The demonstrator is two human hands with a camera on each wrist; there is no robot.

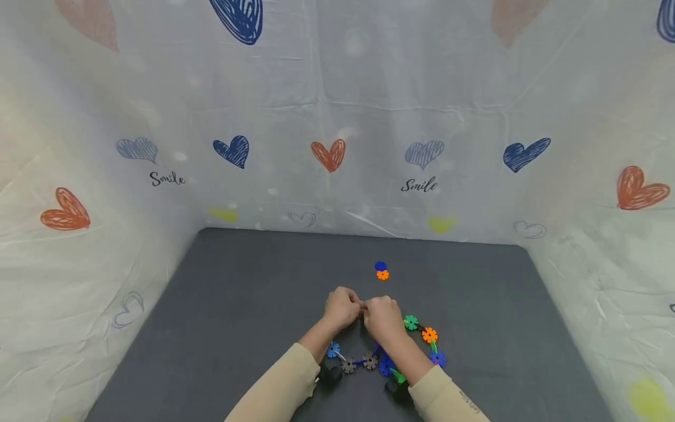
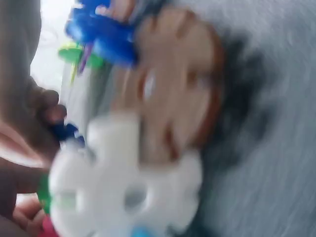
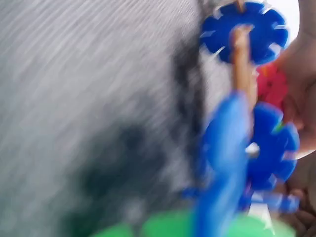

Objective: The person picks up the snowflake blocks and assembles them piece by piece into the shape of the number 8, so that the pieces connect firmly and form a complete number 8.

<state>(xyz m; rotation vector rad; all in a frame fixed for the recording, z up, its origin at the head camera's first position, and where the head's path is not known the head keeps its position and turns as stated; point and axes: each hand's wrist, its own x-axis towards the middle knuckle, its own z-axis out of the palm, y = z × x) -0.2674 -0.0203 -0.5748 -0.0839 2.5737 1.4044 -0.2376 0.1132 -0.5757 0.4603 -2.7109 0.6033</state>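
Note:
Both hands meet over the middle of the table, fingertips nearly together. My left hand [image 1: 343, 308] and right hand [image 1: 383, 319] each pinch notched plastic discs at the ends of a linked chain; fingers mostly cover the pinched pieces. The chain loops below, with a light blue disc [image 1: 333, 350], a grey disc [image 1: 348, 366], an orange disc [image 1: 429, 334] and a green disc [image 1: 411, 322]. In the left wrist view a white disc [image 2: 113, 182] slots into a brown disc [image 2: 173, 89]. A red disc [image 3: 271, 86] lies against fingers in the right wrist view, beside a blue disc [image 3: 271, 143].
Beyond the hands, a loose blue disc [image 1: 381, 266] and orange disc [image 1: 382, 275] lie together on the dark table [image 1: 253, 281]. A white curtain [image 1: 369, 76] printed with hearts hangs behind the table and along both sides.

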